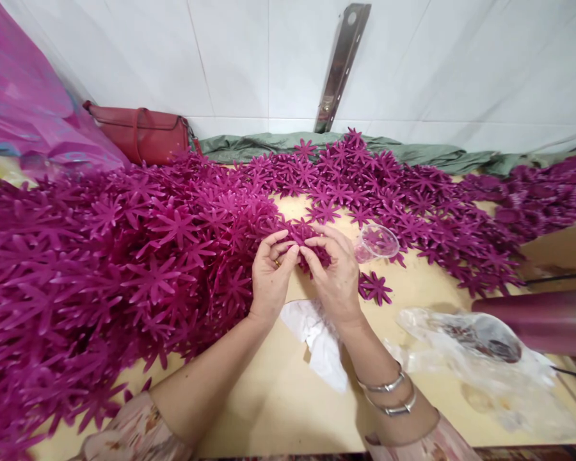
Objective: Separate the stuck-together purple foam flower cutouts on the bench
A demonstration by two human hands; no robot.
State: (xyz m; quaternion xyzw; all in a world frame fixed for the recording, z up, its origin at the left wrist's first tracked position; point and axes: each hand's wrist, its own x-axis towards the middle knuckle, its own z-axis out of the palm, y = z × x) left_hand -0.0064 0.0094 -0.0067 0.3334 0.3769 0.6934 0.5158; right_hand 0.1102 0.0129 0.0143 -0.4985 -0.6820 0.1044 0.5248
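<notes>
My left hand and my right hand meet over the table's middle, fingers pinched together on a magenta star-shaped flower piece. A huge heap of the same magenta flower pieces lies to the left and stretches along the back. One loose flower piece lies just right of my right hand. A small clear plastic cup sits tipped beyond that hand. Silver bangles circle my right wrist.
A crumpled white tissue lies under my wrists on the tan table. A clear plastic bag and a dark red tube lie at right. A red handbag, green cloth and metal bracket stand by the wall.
</notes>
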